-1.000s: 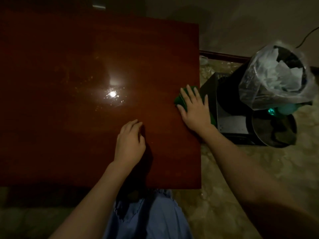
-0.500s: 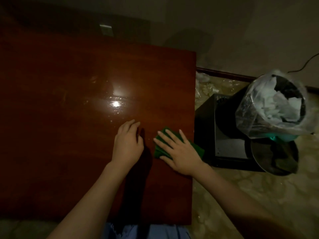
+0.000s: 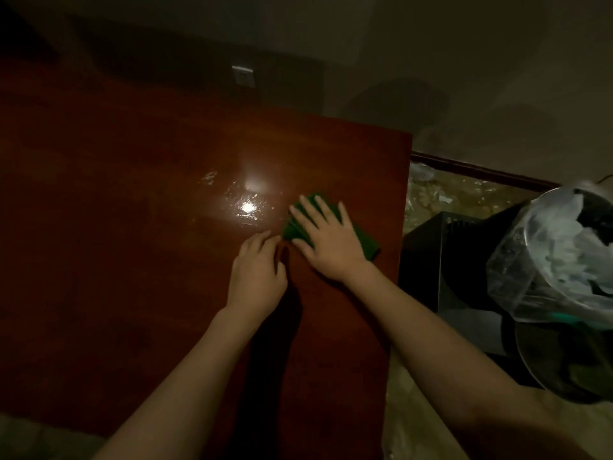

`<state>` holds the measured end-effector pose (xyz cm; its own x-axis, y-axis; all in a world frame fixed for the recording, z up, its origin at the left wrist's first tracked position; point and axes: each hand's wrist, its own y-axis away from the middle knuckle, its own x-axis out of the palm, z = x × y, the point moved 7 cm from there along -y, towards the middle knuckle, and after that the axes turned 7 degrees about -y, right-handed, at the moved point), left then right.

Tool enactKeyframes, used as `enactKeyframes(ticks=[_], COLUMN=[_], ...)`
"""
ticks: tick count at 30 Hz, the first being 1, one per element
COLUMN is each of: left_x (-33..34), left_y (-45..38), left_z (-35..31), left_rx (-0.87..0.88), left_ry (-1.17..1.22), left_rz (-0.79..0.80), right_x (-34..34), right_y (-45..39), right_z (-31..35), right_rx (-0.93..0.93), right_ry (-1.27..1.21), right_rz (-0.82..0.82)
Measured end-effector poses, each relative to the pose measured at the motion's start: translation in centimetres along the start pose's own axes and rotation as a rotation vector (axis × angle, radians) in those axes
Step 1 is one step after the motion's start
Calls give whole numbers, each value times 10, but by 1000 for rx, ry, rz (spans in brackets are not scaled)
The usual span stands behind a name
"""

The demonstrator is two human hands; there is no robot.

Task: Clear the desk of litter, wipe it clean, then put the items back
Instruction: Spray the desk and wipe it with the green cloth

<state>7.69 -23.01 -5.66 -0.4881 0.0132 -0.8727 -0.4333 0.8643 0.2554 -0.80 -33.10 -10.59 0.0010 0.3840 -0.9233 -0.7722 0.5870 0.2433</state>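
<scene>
A glossy red-brown wooden desk (image 3: 139,227) fills the left and middle of the head view, with wet streaks around a light glare near its centre. A folded green cloth (image 3: 365,239) lies on the desk towards its right edge. My right hand (image 3: 326,239) presses flat on the cloth with straight, spread fingers and covers most of it. My left hand (image 3: 257,277) rests on the bare desk just left of the cloth, fingers loosely bent, holding nothing.
Right of the desk stands a bin lined with a clear plastic bag (image 3: 557,257) full of white crumpled paper. A black box (image 3: 444,260) sits on the floor between desk and bin. A wall socket (image 3: 243,75) is behind the desk.
My right hand has slid the green cloth from the desk's right edge inwards towards the wet glare. My left hand has stayed in place on the desk.
</scene>
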Motion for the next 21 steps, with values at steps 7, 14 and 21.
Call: enactKeyframes(ticks=[7, 14, 21], left_x=[2, 12, 6], left_y=[-22, -34, -38], left_z=[-1, 9, 8], left_rx=[-12, -15, 10], left_ry=[-55, -278, -282], left_rz=[68, 243, 265], right_x=[-2, -59, -70], right_y=[34, -47, -112], right_z=[-58, -156, -130], right_rx=[103, 629, 376], right_ry=[30, -114, -21], right_rz=[0, -240, -173])
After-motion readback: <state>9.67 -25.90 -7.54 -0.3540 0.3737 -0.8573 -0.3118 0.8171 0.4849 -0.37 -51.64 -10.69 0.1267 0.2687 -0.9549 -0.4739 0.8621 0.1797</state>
